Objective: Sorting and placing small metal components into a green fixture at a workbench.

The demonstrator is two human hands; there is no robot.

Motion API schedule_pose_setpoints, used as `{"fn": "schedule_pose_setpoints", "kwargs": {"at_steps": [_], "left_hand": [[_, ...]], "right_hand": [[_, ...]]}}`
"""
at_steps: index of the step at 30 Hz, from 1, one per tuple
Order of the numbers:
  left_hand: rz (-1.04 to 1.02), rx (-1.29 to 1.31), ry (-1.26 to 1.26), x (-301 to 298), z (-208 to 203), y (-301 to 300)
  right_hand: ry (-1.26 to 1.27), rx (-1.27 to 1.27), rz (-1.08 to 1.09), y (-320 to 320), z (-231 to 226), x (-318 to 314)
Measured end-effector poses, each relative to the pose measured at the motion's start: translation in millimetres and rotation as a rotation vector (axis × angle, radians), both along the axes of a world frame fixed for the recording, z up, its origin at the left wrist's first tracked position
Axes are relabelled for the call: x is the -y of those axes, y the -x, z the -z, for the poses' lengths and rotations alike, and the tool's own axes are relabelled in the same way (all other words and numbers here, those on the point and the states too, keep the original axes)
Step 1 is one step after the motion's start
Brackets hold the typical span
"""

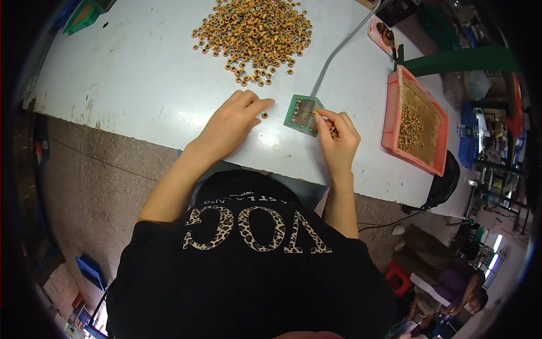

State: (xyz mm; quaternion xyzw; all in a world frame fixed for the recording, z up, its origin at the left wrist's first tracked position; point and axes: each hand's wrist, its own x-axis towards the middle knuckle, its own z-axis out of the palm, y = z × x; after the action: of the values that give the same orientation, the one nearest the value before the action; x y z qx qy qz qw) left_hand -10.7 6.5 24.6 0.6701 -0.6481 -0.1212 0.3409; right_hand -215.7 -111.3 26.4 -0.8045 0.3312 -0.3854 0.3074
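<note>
On the white table, my left hand [237, 116] has its thumb and index finger apart, on either side of a single small ring-shaped coil [265, 115] with a yellow-orange rim and dark centre. It does not visibly grip the coil. My right hand [340, 135] pinches a small yellow coil [315, 112] by the right side of a green-edged test block [305, 114]. Thin wire leads seem to reach from that coil over the block's metal contacts. More coils [333, 132] are tucked under the curled fingers of the same hand.
A large heap of similar coils [259, 34] lies at the far middle. A grey cable [339, 51] runs from the block to the back right. At right stands a pink tray [389, 113] holding more coils. Another person [460, 285] sits at the lower right.
</note>
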Motion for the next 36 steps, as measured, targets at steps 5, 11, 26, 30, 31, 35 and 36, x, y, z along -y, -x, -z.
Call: {"fn": "schedule_pose_setpoints", "kwargs": {"at_steps": [5, 11, 26, 30, 31, 35, 36], "left_hand": [[0.059, 0.079, -0.012, -0.8, 6.8, -5.4], [0.071, 0.076, 0.069, 3.3, 6.3, -5.9], [-0.107, -0.916, -0.155, 3.0, 3.2, 15.6], [-0.098, -0.939, -0.16, 4.6, 6.9, 16.2], [-0.094, -0.945, -0.158, 4.6, 7.0, 16.2], [-0.091, -0.953, -0.142, 4.4, 5.6, 16.8], [-0.088, -0.955, -0.136, 4.6, 4.5, 16.9]], "right_hand": [[0.038, -0.045, 0.006, -0.7, -3.3, -2.4], [0.03, -0.038, 0.011, -1.6, -5.7, -4.0], [-0.125, 0.055, -0.006, 3.5, -9.2, 5.5], [-0.085, 0.012, -0.017, 3.7, -3.1, 6.7], [-0.068, 0.0, -0.022, 3.4, -2.8, 6.8], [-0.032, -0.028, -0.018, 0.2, -5.0, 2.4], [-0.019, -0.037, -0.015, 0.0, -6.3, 1.4]]}}
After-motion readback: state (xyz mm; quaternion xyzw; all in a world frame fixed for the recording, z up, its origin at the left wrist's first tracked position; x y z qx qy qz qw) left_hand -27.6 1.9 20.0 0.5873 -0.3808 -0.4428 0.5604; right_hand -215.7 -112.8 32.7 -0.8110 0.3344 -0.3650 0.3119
